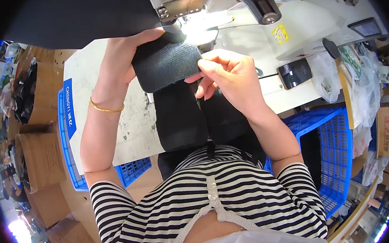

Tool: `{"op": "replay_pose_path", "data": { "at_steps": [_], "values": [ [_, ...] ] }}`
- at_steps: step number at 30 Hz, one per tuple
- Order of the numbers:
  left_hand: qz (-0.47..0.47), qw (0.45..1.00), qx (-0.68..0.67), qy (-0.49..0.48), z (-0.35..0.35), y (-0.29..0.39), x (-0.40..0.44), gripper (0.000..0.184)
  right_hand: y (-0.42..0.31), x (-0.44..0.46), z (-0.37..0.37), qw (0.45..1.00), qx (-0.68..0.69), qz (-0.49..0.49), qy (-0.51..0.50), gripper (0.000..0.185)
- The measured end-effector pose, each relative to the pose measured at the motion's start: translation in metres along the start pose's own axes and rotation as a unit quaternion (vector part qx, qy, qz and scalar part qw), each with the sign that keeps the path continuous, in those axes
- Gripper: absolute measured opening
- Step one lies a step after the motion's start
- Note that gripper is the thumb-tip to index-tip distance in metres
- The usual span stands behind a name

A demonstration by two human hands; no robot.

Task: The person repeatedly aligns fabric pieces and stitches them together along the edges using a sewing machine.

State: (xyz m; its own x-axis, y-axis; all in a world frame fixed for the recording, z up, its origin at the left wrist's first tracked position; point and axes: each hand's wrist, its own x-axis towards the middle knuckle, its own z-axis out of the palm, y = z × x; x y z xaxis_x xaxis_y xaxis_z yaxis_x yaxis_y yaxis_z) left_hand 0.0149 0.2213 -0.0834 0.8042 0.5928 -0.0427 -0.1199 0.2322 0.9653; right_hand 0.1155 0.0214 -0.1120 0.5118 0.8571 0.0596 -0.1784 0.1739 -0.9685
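Observation:
A piece of black fabric [168,62] with rounded corners lies under the lit needle area of a sewing machine [184,9]. My left hand [124,56] is closed on its left edge, thumb stretched along the top near the presser foot. With thumb and index finger, my right hand [232,76] pinches the right edge, while the other fingers curl beneath. Two darker black strips [180,118] hang below the piece, over the front of the white table [133,121]. How they join the upper piece is hidden.
A black phone-like object [295,74] rests on the table at right, beside a clear plastic bag [326,83]. Blue plastic crates [337,156] stand at lower right and under the table's left side. Cardboard boxes [41,155] line the left. A large dark panel [79,19] covers the upper left.

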Motion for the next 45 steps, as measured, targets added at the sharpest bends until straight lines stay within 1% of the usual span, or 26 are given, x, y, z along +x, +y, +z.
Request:
{"op": "replay_pose_path", "data": {
  "at_steps": [1,2,5,8,11,14,15,17,18,19,20,22,23,24,25,26,27,28,29,31,32,35,36,39,40,45],
  "values": [
    [-0.007,1.000,-0.009,-0.011,-0.003,-0.002,0.007,0.021,0.001,0.003,-0.001,1.000,-0.001,-0.001,-0.004,0.020],
    [-0.016,1.000,-0.004,0.005,-0.007,-0.005,0.013,0.020,0.002,0.005,-0.002,1.000,0.000,-0.002,-0.006,0.020],
    [-0.014,0.998,0.013,-0.058,-0.024,-0.007,0.025,0.022,0.003,0.006,-0.003,1.000,0.016,-0.009,-0.011,0.020],
    [-0.045,0.996,0.044,-0.067,-0.025,-0.001,0.028,0.023,0.003,0.005,-0.001,1.000,0.021,-0.010,-0.015,0.020],
    [0.008,0.998,0.056,-0.034,-0.008,0.006,0.018,0.008,0.004,0.005,0.000,0.999,0.032,-0.005,-0.014,0.020],
    [0.019,0.995,0.074,-0.068,-0.020,0.002,0.030,0.011,0.005,0.005,0.002,0.999,0.035,-0.011,-0.013,0.021],
    [0.034,0.988,0.148,-0.007,-0.019,-0.002,0.028,0.013,0.006,0.006,0.002,0.999,0.036,-0.014,-0.013,0.021],
    [0.066,0.947,0.292,0.116,-0.010,-0.007,0.017,0.018,0.006,0.007,0.002,0.999,0.037,-0.024,-0.005,0.020],
    [0.203,0.900,0.364,0.127,-0.003,-0.009,0.004,0.021,0.007,0.008,0.003,0.999,0.035,-0.029,0.000,0.020],
    [0.336,0.828,0.427,0.135,0.006,-0.011,-0.016,0.024,0.007,0.008,0.003,0.999,0.035,-0.035,0.004,0.020],
    [0.461,0.734,0.479,0.140,0.014,-0.012,-0.029,0.027,0.007,0.008,0.003,0.999,0.015,-0.041,0.007,0.021],
    [0.436,0.764,0.474,0.037,0.022,-0.017,-0.043,0.032,0.010,0.002,0.004,0.998,-0.023,-0.048,0.013,0.023],
    [0.419,0.778,0.468,-0.013,0.022,-0.020,-0.047,0.034,0.014,0.000,0.007,0.998,0.001,-0.056,0.018,0.024],
    [0.385,0.814,0.433,-0.025,0.020,-0.023,-0.047,0.034,0.019,-0.002,0.011,0.998,0.024,-0.062,0.023,0.026],
    [0.375,0.833,0.406,-0.036,0.017,-0.025,-0.045,0.034,0.021,-0.003,0.014,0.996,0.048,-0.069,0.029,0.028],
    [0.364,0.850,0.378,-0.049,0.014,-0.027,-0.043,0.033,0.020,-0.006,0.013,0.995,0.081,-0.052,-0.024,0.033],
    [0.351,0.867,0.349,-0.063,0.014,-0.027,-0.043,0.032,0.022,-0.008,0.015,0.993,0.105,-0.053,-0.032,0.034],
    [0.379,0.841,0.381,-0.062,0.015,-0.025,-0.045,0.027,0.026,-0.009,0.018,0.989,0.129,-0.055,-0.040,0.036],
    [0.420,0.797,0.431,-0.055,0.017,-0.024,-0.047,0.025,0.029,-0.010,0.021,0.985,0.153,-0.057,-0.047,0.037],
    [0.493,0.694,0.522,-0.041,0.020,-0.025,-0.051,0.023,0.031,-0.012,0.022,0.983,0.165,-0.056,-0.062,0.040],
    [0.540,0.643,0.542,-0.033,0.022,-0.028,-0.050,0.025,0.033,-0.012,0.024,0.981,0.173,-0.060,-0.064,0.040],
    [0.567,0.587,0.578,-0.011,0.027,-0.032,-0.056,0.032,0.031,-0.016,0.028,0.978,0.190,-0.053,-0.067,0.041],
    [0.576,0.586,0.570,-0.008,0.027,-0.032,-0.053,0.037,0.030,-0.017,0.029,0.977,0.195,-0.048,-0.068,0.041],
    [0.576,0.580,0.576,-0.027,0.024,-0.028,-0.054,0.038,0.032,-0.019,0.037,0.963,0.258,-0.045,-0.063,0.044],
    [0.574,0.579,0.578,-0.031,0.024,-0.026,-0.053,0.038,0.032,-0.019,0.038,0.961,0.265,-0.030,-0.073,0.048],
    [0.570,0.571,0.589,-0.051,0.020,-0.018,-0.050,0.038,0.032,-0.017,0.048,0.953,0.291,-0.043,-0.068,0.051]
  ]
}}
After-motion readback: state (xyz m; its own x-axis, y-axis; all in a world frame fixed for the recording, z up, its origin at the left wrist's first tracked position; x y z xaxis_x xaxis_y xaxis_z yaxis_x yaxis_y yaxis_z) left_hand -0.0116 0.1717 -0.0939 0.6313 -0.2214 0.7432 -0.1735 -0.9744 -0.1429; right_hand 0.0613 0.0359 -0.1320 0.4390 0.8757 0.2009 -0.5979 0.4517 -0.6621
